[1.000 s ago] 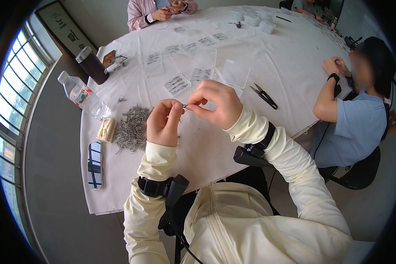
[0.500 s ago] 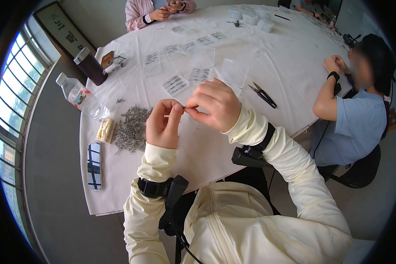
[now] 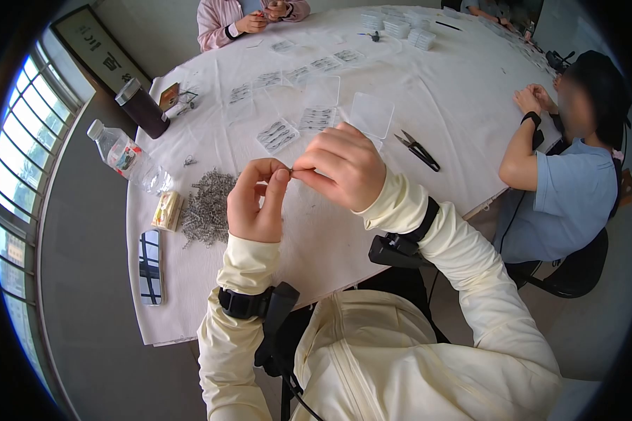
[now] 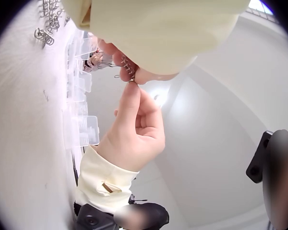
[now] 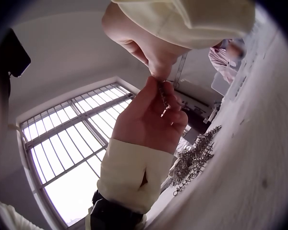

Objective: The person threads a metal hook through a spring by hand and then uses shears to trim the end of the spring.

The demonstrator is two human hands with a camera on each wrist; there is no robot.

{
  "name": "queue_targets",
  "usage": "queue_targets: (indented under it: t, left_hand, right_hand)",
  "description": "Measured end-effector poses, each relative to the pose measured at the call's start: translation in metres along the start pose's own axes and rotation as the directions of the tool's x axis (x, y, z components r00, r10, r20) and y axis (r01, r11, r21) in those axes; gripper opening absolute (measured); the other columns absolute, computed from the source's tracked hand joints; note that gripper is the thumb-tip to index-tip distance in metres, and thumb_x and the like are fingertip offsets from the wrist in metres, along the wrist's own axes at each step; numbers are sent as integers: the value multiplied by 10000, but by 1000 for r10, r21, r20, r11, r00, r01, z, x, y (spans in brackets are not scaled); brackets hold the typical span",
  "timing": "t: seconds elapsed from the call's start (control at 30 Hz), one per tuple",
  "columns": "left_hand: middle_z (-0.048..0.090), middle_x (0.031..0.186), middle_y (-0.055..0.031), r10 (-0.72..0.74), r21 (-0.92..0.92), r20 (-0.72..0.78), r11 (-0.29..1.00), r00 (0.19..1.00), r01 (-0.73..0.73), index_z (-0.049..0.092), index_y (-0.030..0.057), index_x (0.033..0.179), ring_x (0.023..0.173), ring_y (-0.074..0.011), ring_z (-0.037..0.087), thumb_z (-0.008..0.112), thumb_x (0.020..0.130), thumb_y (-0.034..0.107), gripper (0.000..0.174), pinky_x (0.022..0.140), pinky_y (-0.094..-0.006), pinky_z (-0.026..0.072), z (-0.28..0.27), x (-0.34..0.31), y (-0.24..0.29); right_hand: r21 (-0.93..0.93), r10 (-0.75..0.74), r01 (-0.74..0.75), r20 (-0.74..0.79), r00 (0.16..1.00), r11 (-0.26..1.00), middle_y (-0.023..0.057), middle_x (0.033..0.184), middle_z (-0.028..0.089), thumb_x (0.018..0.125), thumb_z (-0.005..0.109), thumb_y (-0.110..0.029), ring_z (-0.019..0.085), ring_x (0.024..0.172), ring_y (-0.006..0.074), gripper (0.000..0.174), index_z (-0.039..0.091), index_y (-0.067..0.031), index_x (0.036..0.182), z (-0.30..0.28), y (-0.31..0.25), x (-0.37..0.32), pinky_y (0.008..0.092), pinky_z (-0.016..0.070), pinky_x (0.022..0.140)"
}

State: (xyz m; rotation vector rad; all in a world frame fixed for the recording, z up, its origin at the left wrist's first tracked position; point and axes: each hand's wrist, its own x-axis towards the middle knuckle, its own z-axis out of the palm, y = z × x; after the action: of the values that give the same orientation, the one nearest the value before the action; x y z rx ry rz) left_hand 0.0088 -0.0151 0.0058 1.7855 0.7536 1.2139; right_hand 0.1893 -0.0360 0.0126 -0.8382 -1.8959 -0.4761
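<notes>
My left hand (image 3: pixel 256 203) pinches a small coiled metal wire (image 4: pixel 127 67) between thumb and forefinger. In the right wrist view the wire's twisted length (image 5: pixel 163 99) runs down inside the left fingers. My right hand (image 3: pixel 340 168) meets it from the other side, thumb and forefinger pinching the wire's end. The fingertips of both hands come together and cover that end. Beside the left hand lies a tangled heap of wire coils (image 3: pixel 207 207). Just beyond the hands, an open clear box (image 3: pixel 277 135) holds several dark, slim pieces in a row.
Black-handled snips (image 3: pixel 421 153) lie to the right. A plastic bottle (image 3: pixel 126 151), a dark flask (image 3: pixel 144 109), a tissue pack (image 3: pixel 166 210) and a phone (image 3: pixel 150 266) line the left edge. More clear boxes (image 3: pixel 400 28) stand farther back. A person in blue (image 3: pixel 569 189) sits at right.
The right fingers have closed in against the left fingertips, covering the wire end that showed between them. Both hands stay in nearly the same place; the head view has shifted slightly.
</notes>
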Motion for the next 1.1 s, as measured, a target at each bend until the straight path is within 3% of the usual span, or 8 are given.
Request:
queue_targets:
  t: [0.27,0.37,0.43,0.63,0.93,1.1]
  left_hand:
    - [577,879,13,-43,-126,51,991,998,49,590,6,999,740,-47,443,553,961,128,133,666,-188,365,-2,1,2]
    - [581,883,6,-71,-189,115,978,991,92,593,18,1014,751,-54,457,548,965,145,143,668,-196,371,-7,3,-1]
    - [576,902,1,-167,-254,209,942,964,218,590,30,1038,763,-60,468,547,968,160,153,672,-200,376,-12,4,-3]
    - [546,908,14,-268,-431,329,810,905,397,567,59,1058,793,-69,482,535,978,179,148,690,-223,389,-16,5,-7]
    - [550,923,21,-325,-578,389,642,862,503,539,102,1063,863,-78,526,517,980,171,111,719,-244,422,-20,6,-7]
    - [548,932,27,-316,-617,409,595,856,515,536,107,1056,856,-72,522,511,981,171,102,719,-247,427,-19,6,-5]
  right_hand:
    - [78,48,-45,-38,998,996,-7,728,553,696,771,-113,566,686,183,200,601,-121,801,-1,1,0,327,422,644]
    - [198,148,-142,-16,989,970,8,741,557,694,785,-115,569,688,195,220,598,-100,809,-1,2,-2,322,444,635]
    - [317,295,-304,79,952,898,17,752,555,706,783,-91,574,695,189,222,592,-76,817,-2,2,-2,307,466,634]
    - [428,312,-337,131,941,839,8,767,563,740,749,-45,552,679,154,185,591,-77,831,-4,0,2,287,464,633]
    - [519,371,-424,209,905,742,3,804,581,815,656,-45,488,695,117,30,639,-64,831,-3,7,-3,248,404,651]
    - [537,367,-415,200,908,734,7,786,601,806,672,-64,501,685,124,104,687,-76,908,-1,3,0,259,418,626]
